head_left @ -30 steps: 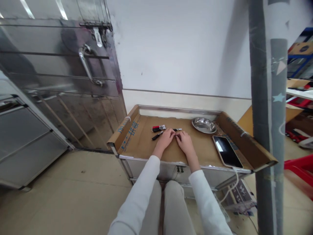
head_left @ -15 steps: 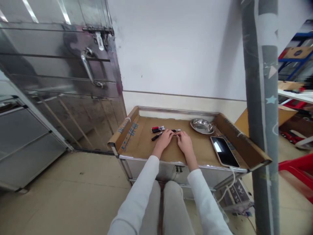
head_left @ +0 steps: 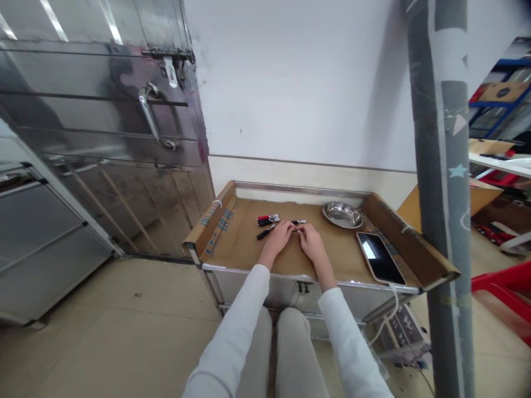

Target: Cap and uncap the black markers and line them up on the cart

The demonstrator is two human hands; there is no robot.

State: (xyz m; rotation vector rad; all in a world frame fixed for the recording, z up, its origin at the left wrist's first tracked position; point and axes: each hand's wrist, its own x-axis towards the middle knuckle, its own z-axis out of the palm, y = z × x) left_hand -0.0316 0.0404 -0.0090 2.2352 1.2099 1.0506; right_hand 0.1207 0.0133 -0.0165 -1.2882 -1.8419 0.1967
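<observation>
On the brown cardboard surface, my left hand (head_left: 280, 236) and my right hand (head_left: 311, 240) meet with fingertips pinched almost together. Between them is a small, slim dark piece (head_left: 296, 230), mostly covered by the fingers; its exact kind cannot be made out. Just beyond the fingertips lies a black pen-like item (head_left: 299, 222) with a silvery end. Another black pen-like item (head_left: 263, 234) rests left of my left hand, partly hidden by it. Behind that is a small group of red and black pen-like items (head_left: 266, 220) with silvery ends.
A round steel dish (head_left: 342, 214) stands at the back right of the cardboard-lined cart top (head_left: 232, 243). A phone (head_left: 379, 257) with a white cable lies at the right. Cardboard side walls (head_left: 415, 237) edge the top. A wrapped grey pillar (head_left: 443, 182) rises at the right.
Both hands stay in nearly the same place, with only a slight shift of the fingers around the small dark piece. The view has tilted a little.
</observation>
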